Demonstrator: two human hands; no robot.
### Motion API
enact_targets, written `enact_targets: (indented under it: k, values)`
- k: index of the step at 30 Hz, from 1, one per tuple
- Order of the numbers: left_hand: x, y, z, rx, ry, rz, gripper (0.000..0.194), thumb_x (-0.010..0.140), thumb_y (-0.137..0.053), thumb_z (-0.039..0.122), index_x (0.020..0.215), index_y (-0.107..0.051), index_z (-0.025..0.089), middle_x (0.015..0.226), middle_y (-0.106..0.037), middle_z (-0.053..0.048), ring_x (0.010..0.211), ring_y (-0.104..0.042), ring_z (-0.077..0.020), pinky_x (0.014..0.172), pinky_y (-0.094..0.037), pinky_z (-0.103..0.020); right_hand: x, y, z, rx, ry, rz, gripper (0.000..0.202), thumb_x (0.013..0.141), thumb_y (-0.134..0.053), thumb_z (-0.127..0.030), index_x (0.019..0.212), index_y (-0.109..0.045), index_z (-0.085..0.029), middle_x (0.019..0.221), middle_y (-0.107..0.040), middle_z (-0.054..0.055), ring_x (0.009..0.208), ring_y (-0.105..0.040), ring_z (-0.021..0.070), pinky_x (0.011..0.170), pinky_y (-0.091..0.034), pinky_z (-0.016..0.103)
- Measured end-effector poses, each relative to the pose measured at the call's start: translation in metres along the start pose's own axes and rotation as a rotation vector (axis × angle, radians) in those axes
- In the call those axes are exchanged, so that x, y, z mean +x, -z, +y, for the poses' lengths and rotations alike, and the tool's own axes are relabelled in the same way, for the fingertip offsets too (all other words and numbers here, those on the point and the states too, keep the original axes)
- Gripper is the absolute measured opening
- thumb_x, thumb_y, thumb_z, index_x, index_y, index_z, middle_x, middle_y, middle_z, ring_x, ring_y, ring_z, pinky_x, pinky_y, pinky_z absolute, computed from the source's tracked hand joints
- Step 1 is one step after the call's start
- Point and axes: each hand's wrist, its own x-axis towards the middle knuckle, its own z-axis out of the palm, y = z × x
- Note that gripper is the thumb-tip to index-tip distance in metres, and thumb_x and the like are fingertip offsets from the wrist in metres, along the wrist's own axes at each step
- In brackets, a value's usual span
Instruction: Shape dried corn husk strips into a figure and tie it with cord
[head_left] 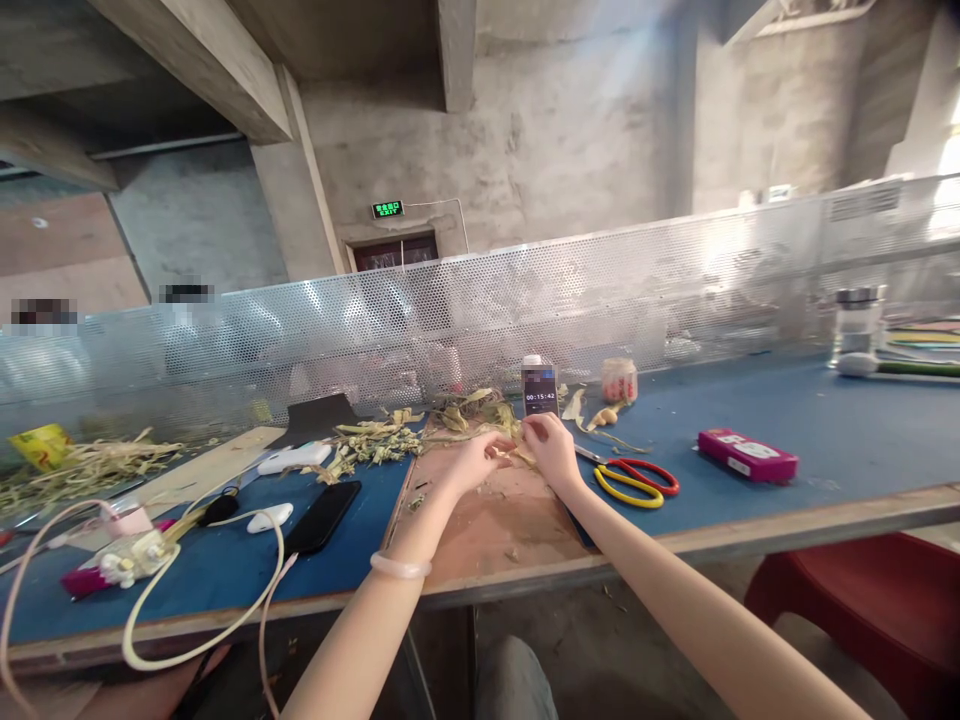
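Note:
My left hand (pixel 480 462) is over the brown board (pixel 480 530), its fingers curled together at a pale strip of dried husk (pixel 523 457). Close beside it, my right hand (pixel 551 450) has its thumb and fingers pinched together; what lies between them is too small to make out. Just behind the right hand, a phone (pixel 540 393) stands upright with a timer on its screen. Dried husk pieces (pixel 480 410) are piled at the back of the board. Scissors (pixel 637 482) with red and yellow handles lie right of my right hand, blades toward it.
More dried husks (pixel 375 440) and a black phone (pixel 324 517) lie to the left, with cables (pixel 281 560) near the table edge. A glass jar (pixel 619 381) and a magenta box (pixel 748 456) are on the right. A perforated metal screen (pixel 480 300) runs behind the blue table.

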Motion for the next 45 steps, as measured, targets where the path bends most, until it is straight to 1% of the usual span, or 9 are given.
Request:
enact_targets:
  k: [6,9,11,15,20,27,31,37,45]
  values:
    - [0.001,0.003,0.0,-0.063,0.046,-0.004,0.028,0.069,-0.063,0.029,0.092,-0.066,0.013,0.091,-0.067,-0.007,0.08,-0.058,-0.0186,0.071,-0.044,-0.028,0.0,0.001,-0.001,0.012,-0.003,0.0,0.016,0.078,-0.047,-0.025,0.08,-0.061,-0.017,0.077,-0.058,0.005,0.069,-0.056,0.0172,0.066,-0.046,0.03]
    - [0.002,0.004,0.0,-0.09,0.066,0.001,0.029,0.073,-0.058,0.037,0.089,-0.068,0.015,0.085,-0.068,-0.005,0.079,-0.058,-0.0194,0.072,-0.043,-0.029,0.0,0.001,-0.001,0.016,-0.004,-0.003,0.016,0.079,-0.047,-0.025,0.08,-0.061,-0.018,0.078,-0.058,0.005,0.069,-0.056,0.0171,0.065,-0.047,0.03]
    - [0.002,0.003,-0.001,-0.105,0.076,0.016,0.03,0.074,-0.056,0.039,0.087,-0.068,0.015,0.081,-0.069,-0.005,0.078,-0.058,-0.0195,0.072,-0.043,-0.029,0.0,0.001,-0.001,0.019,0.0,-0.011,0.016,0.078,-0.047,-0.026,0.08,-0.061,-0.018,0.079,-0.058,0.005,0.068,-0.056,0.0169,0.065,-0.047,0.029]
    - [0.004,0.001,-0.006,-0.145,0.087,0.041,0.025,0.068,-0.064,0.034,0.081,-0.067,0.013,0.079,-0.068,-0.006,0.077,-0.059,-0.019,0.073,-0.043,-0.03,0.0,0.0,-0.002,0.021,0.01,-0.025,0.015,0.078,-0.047,-0.025,0.079,-0.061,-0.018,0.077,-0.058,0.005,0.067,-0.055,0.0169,0.065,-0.046,0.03]
    - [0.004,0.0,-0.007,-0.187,0.09,0.108,0.024,0.064,-0.068,0.031,0.077,-0.06,0.013,0.077,-0.064,-0.005,0.073,-0.058,-0.0157,0.069,-0.044,-0.027,-0.001,-0.001,-0.003,0.018,0.011,-0.028,0.016,0.078,-0.047,-0.024,0.078,-0.061,-0.018,0.077,-0.059,0.005,0.069,-0.055,0.0173,0.067,-0.046,0.03]
    - [0.001,-0.001,0.004,-0.25,0.081,0.066,0.027,0.063,-0.069,0.029,0.082,-0.054,0.016,0.065,-0.059,0.001,0.064,-0.057,-0.0125,0.064,-0.043,-0.025,-0.001,-0.001,0.0,0.013,-0.002,-0.026,0.016,0.077,-0.047,-0.024,0.078,-0.061,-0.018,0.076,-0.058,0.005,0.068,-0.055,0.0173,0.066,-0.046,0.031]
    - [0.001,0.0,0.004,-0.278,0.061,0.03,0.03,0.062,-0.07,0.026,0.086,-0.057,0.015,0.072,-0.062,-0.001,0.068,-0.057,-0.0129,0.065,-0.043,-0.025,-0.001,-0.001,0.0,0.016,0.004,-0.033,0.015,0.077,-0.047,-0.024,0.078,-0.061,-0.018,0.076,-0.058,0.005,0.067,-0.055,0.0171,0.065,-0.046,0.03]
    - [0.0,0.003,0.003,-0.296,0.067,-0.005,0.033,0.064,-0.068,0.023,0.095,-0.063,0.014,0.097,-0.064,-0.008,0.077,-0.057,-0.0139,0.07,-0.043,-0.026,-0.001,0.0,0.001,0.023,0.01,-0.047,0.014,0.078,-0.047,-0.024,0.077,-0.059,-0.018,0.075,-0.058,0.004,0.066,-0.055,0.0166,0.063,-0.046,0.029]
    - [0.0,0.004,0.0,-0.335,0.117,-0.027,0.034,0.066,-0.066,0.022,0.099,-0.066,0.014,0.094,-0.067,-0.009,0.075,-0.057,-0.0148,0.07,-0.043,-0.027,-0.002,0.0,0.003,0.034,0.034,-0.065,0.012,0.078,-0.047,-0.024,0.078,-0.058,-0.018,0.077,-0.058,0.005,0.069,-0.056,0.0172,0.065,-0.046,0.029]
